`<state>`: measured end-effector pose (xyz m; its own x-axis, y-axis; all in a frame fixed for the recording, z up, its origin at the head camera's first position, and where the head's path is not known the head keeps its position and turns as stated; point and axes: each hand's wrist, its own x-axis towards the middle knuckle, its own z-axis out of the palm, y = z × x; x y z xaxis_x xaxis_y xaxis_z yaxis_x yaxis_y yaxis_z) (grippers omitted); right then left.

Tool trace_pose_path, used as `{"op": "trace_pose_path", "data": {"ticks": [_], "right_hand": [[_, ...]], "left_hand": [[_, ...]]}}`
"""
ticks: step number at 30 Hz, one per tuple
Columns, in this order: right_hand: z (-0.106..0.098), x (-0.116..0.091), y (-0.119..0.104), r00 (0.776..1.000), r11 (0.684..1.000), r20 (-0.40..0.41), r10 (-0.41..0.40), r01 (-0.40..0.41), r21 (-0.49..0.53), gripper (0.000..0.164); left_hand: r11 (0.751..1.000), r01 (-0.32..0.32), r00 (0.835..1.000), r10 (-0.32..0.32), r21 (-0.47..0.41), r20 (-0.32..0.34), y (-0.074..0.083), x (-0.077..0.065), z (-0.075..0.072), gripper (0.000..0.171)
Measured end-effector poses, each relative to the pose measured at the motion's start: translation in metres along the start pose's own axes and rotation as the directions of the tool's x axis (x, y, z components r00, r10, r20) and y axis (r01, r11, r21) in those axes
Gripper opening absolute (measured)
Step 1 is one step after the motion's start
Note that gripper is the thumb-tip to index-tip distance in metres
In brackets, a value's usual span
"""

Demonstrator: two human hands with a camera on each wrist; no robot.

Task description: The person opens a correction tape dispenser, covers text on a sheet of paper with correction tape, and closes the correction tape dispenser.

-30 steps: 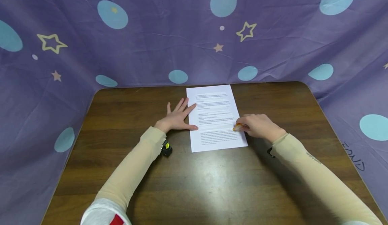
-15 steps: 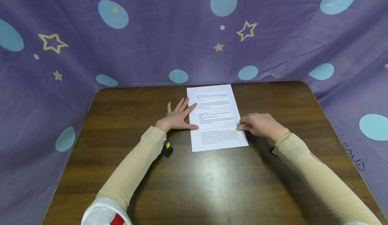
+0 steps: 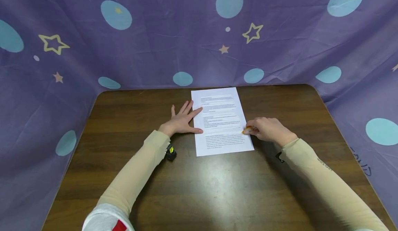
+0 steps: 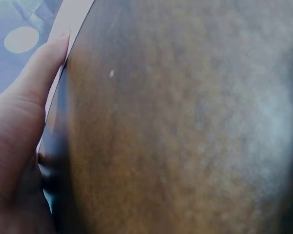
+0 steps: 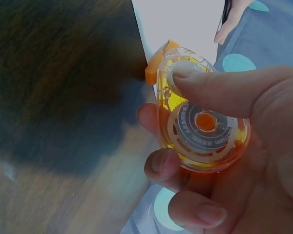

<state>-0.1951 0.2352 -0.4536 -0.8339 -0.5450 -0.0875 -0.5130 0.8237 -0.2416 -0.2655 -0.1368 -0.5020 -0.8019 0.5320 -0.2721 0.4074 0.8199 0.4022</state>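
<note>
A printed sheet of paper lies at the back middle of the table, with white bands between its blocks of text. My left hand is spread flat at the sheet's left edge, thumb and fingertips resting on the paper. In the left wrist view, the thumb lies over the paper's edge. My right hand grips a correction tape with a see-through orange and yellow case, thumb on one face and fingers curled behind. Its orange tip is right at the paper near the right edge, level with a white band.
The brown wooden table has a patch of glare in front of the sheet. A purple curtain with stars and blue ovals surrounds the back and sides. A small black device sits at the left wrist.
My right hand has slid slightly to the right along the line with the correction tape, then stayed nearly still. The left hand and the sheet have kept their place.
</note>
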Motion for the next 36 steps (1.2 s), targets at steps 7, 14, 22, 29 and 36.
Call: {"op": "trace_pose_path", "data": {"ticks": [7,14,22,29,36], "right_hand": [[0.001,0.0,-0.001,1.0,1.0,0.013,0.003,-0.003,0.008,0.017],[0.0,-0.002,-0.003,1.0,1.0,-0.005,-0.012,0.012,0.006,0.013],[-0.002,-0.002,-0.007,0.997,0.998,-0.052,-0.064,0.063,-0.022,0.012],[-0.007,0.01,-0.019,0.995,0.994,0.005,-0.098,0.098,-0.049,0.014],[-0.006,0.027,-0.039,0.988,0.988,0.025,-0.15,0.15,-0.029,0.012]], "left_hand": [[0.998,-0.026,0.999,0.024,-0.059,-0.029,-0.001,-0.002,0.0,0.104],[0.998,-0.041,0.999,0.039,-0.046,-0.037,-0.002,-0.002,0.002,0.101],[0.999,-0.049,0.999,0.049,-0.001,-0.018,-0.001,-0.002,0.002,0.108],[0.999,-0.042,0.999,0.042,0.015,-0.011,-0.001,-0.004,0.003,0.114],[0.999,-0.05,0.999,0.05,0.0,-0.004,-0.002,-0.001,0.003,0.116]]}}
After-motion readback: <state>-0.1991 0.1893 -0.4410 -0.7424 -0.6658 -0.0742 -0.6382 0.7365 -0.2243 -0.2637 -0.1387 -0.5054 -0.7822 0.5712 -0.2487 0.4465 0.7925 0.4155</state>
